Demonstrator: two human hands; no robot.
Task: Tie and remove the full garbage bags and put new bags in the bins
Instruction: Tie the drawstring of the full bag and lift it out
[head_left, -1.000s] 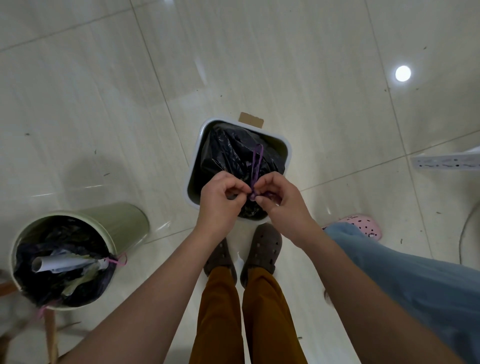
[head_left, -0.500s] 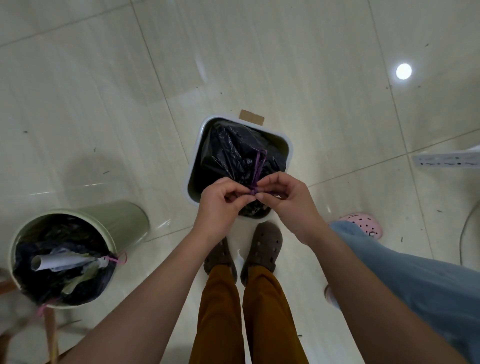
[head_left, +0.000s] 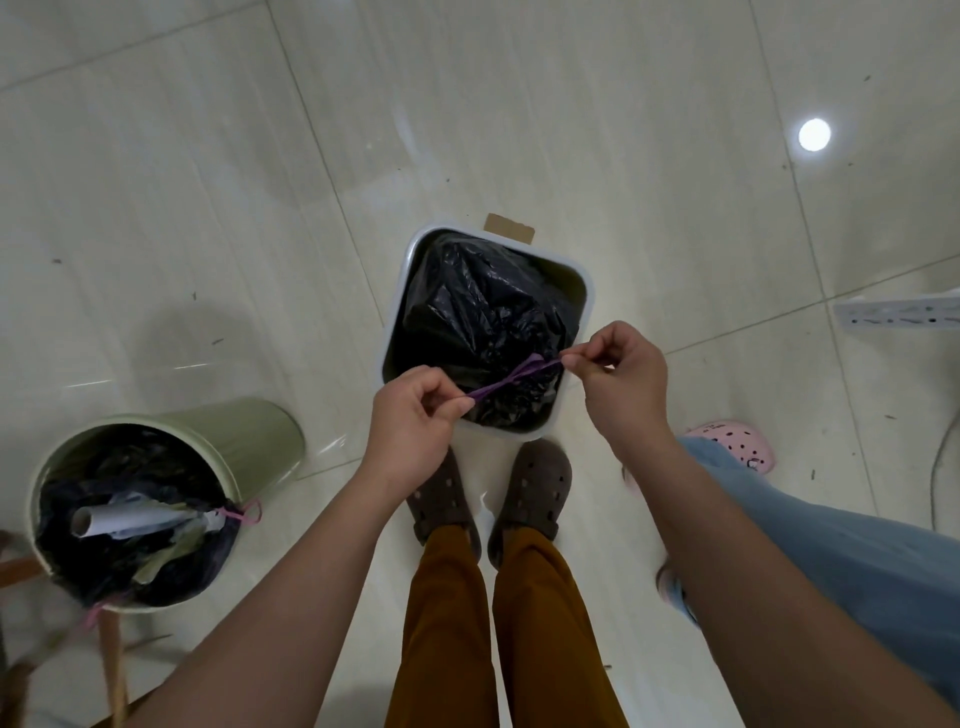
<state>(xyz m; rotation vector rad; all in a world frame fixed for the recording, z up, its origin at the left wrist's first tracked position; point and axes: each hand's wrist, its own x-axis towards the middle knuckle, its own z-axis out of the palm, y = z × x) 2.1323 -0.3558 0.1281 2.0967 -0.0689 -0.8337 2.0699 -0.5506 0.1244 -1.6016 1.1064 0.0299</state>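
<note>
Purple drawstring (head_left: 511, 382) stretches taut between our left hand (head_left: 415, 415) and right hand (head_left: 621, 371), each pinching one end above the black bag (head_left: 483, 312) inside the white square bin (head_left: 410, 260), bare tile all around.

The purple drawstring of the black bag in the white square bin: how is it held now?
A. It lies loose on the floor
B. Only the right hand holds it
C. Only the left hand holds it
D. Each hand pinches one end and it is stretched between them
D: the left hand and the right hand each pinch an end of the purple drawstring, stretched across the black bag.
</note>
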